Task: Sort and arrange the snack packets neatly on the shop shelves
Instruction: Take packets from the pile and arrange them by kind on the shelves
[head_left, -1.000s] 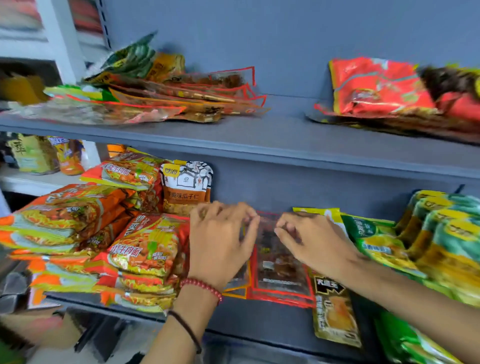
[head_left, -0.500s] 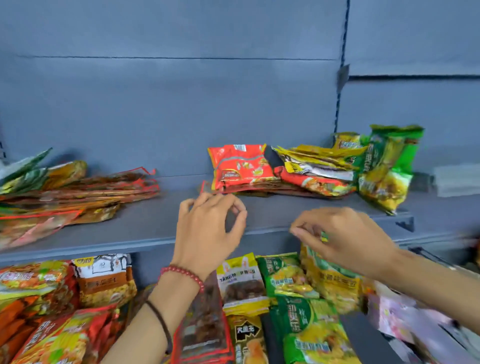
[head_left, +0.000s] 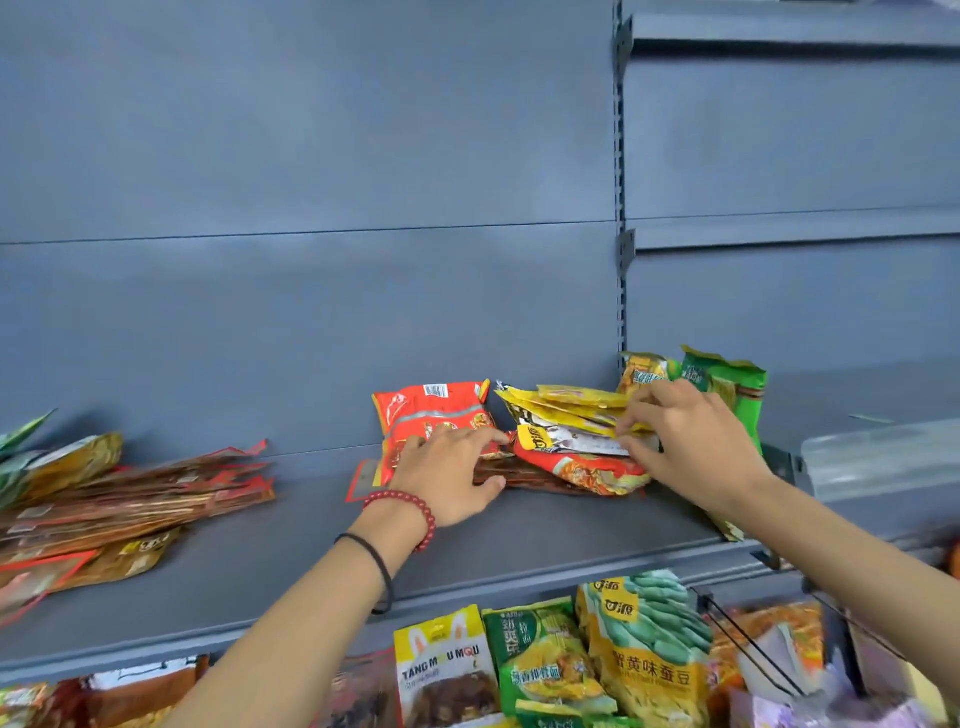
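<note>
On the grey upper shelf lies a loose heap of snack packets. My left hand lies with its fingers flat on a red packet, and its thumb rests against the front edge of flat brown packets underneath. My right hand pinches the edge of a stack of yellow packets between thumb and fingers. That stack lies on a red-orange noodle packet. Green packets stand just behind my right hand.
A spread of flat brown, red-edged packets covers the shelf's left end. On the lower shelf stand yellow and green packets and a yellow-white packet. A shelf upright divides the grey back panels. Bare shelf runs between the two heaps.
The view rose from the lower shelf to the upper one. Both hands left the lower packets and reached up onto the right heap, the left onto the red packet, the right onto the yellow stack.
</note>
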